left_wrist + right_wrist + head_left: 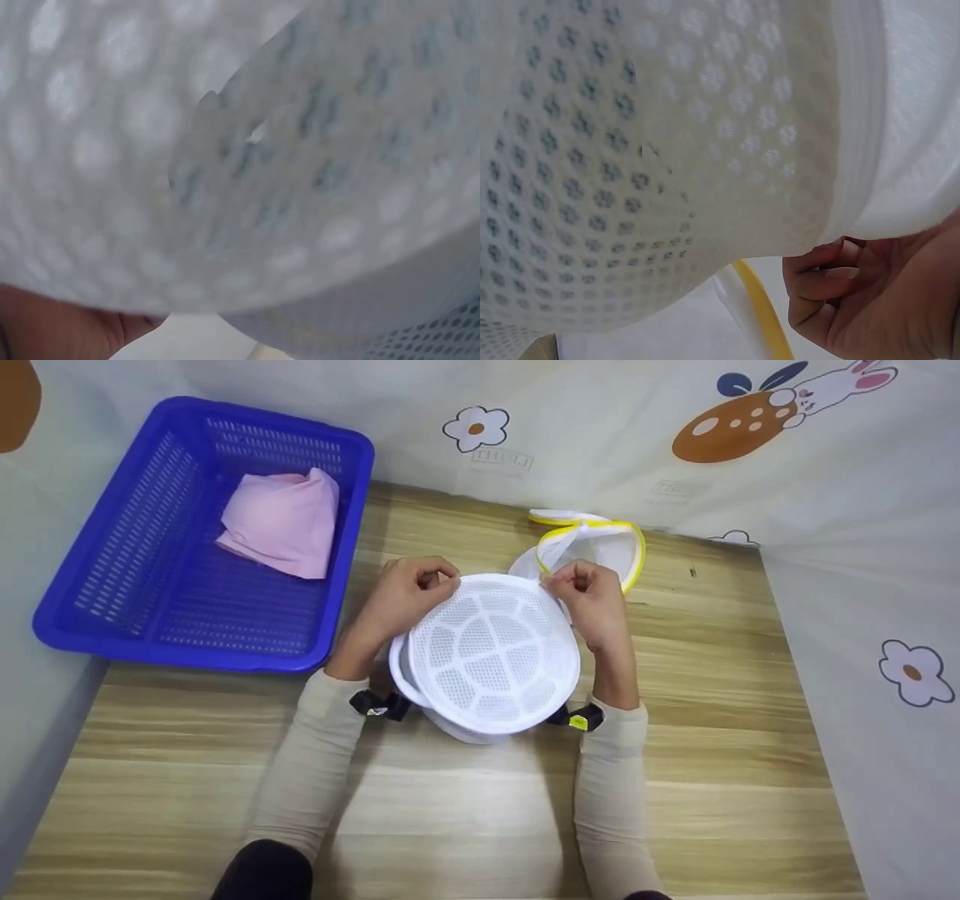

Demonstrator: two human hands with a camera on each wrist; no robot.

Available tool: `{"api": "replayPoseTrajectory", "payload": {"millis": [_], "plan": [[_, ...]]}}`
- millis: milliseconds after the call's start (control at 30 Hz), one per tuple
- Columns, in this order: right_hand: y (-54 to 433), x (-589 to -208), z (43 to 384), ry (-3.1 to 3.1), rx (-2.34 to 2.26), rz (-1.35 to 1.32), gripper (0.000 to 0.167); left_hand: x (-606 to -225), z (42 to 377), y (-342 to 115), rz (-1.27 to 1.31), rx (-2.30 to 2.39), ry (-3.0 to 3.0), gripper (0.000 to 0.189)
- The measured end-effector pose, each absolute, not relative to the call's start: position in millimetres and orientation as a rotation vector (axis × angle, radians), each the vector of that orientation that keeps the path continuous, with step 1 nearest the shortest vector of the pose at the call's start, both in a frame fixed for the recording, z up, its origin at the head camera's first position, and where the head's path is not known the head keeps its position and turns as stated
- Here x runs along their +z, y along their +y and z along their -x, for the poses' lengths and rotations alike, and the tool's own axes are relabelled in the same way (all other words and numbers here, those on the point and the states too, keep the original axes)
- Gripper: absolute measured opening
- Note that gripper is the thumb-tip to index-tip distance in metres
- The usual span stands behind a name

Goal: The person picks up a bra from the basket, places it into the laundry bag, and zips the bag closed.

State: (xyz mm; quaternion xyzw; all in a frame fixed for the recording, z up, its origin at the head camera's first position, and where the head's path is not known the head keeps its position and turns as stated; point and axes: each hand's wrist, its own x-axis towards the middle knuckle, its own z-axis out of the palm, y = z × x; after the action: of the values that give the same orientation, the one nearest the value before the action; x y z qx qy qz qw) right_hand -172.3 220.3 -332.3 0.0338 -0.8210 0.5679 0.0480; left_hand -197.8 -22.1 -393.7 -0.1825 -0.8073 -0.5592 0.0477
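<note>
A round white mesh laundry bag stands in front of me, its ribbed circular top facing up. At the far left of its rim, my left hand pinches the edge between thumb and fingers. My right hand pinches the far right of the same rim. White perforated mesh fills most of the left wrist view, with part of the left hand showing below it. In the right wrist view, curled fingers of the right hand meet the edge of the bag's wall.
Behind the right hand lies a second white mesh bag with yellow trim, partly hidden. A blue plastic basket at the left holds folded pink cloth. The wooden table meets a printed cloth backdrop at the back.
</note>
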Motion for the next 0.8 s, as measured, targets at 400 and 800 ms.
{"api": "replayPoseTrajectory", "payload": {"millis": [400, 800], "plan": [[210.7, -334.3, 172.8, -2.508, 1.683, -0.162, 0.014, -390.8, 195.2, -19.3, 0.691, -1.629, -2.591, 0.029], [221.7, -363.8, 187.8, -2.515, 1.703, -0.222, 0.016, -394.4, 193.7, -12.4, 0.704, -1.687, -2.580, 0.021]]}}
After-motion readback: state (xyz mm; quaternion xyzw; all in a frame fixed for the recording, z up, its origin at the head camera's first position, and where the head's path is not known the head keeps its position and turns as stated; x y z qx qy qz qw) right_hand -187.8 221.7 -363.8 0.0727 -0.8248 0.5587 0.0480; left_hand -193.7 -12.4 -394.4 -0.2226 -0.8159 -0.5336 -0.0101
